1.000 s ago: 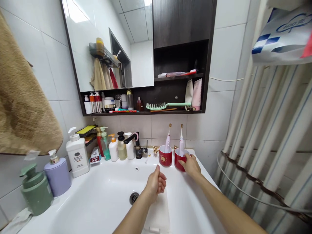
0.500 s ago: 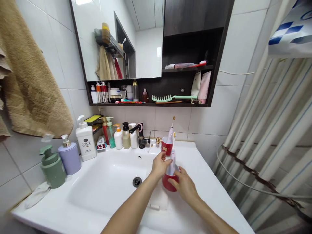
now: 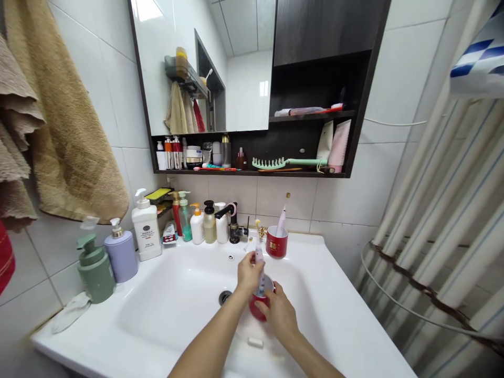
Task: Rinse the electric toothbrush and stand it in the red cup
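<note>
My right hand is wrapped round a red cup held over the white sink basin, just right of the drain. My left hand is closed on the pink-and-white electric toothbrush that stands in that cup, gripping it near the top. A second red cup with another electric toothbrush stands on the counter at the back, beside the black faucet.
Pump bottles line the back and left of the counter: a white one, a lilac one, a green one. Brown towels hang at the left. A dark shelf with toiletries and a mirror hang above. A striped curtain fills the right.
My right hand lifted the red cup from the back counter and brought it forward over the basin. My left hand rose from the basin and closed on the toothbrush in it.
</note>
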The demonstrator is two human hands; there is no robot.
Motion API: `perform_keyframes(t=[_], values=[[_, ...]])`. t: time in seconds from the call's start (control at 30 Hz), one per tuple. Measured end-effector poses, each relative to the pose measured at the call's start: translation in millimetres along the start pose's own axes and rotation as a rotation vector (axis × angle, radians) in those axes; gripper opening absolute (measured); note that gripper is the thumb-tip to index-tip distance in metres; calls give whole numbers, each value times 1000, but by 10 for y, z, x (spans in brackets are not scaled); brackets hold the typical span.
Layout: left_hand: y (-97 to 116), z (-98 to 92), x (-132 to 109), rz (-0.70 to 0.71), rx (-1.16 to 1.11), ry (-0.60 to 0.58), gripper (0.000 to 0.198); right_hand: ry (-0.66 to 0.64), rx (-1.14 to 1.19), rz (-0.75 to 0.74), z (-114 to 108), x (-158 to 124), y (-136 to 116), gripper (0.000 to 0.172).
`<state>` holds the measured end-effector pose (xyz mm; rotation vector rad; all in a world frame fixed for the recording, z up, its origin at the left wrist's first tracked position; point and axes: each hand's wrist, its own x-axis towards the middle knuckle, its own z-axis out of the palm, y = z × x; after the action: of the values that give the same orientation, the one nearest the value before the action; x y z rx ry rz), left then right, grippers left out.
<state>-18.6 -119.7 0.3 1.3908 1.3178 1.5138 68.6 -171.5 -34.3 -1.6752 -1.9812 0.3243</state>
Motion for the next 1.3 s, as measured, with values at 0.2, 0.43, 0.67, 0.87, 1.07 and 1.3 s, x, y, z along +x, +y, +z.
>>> perform_keyframes(t=[0.2, 0.43, 0.67, 0.87, 1.07, 1.3], values=[[320, -398, 95, 55, -405, 144, 20, -17, 22, -19, -13, 33, -23, 18], [235, -428, -295, -210, -626, 73, 22, -78, 484, -123, -347, -154, -32, 30], [-4, -293, -423, -402, -790, 59, 24, -415, 813, -19, -237, -286, -19, 21], [-139, -388, -344, -447, -841, 146, 11, -452, 717, 6, -226, -283, 4, 20], [-168, -363, -308, -499, -855, 227, 9, -518, 651, 57, -208, -293, -85, 24], [-153, -362, -305, -480, -890, 248, 10, -356, 514, -23, -201, -323, -112, 28]])
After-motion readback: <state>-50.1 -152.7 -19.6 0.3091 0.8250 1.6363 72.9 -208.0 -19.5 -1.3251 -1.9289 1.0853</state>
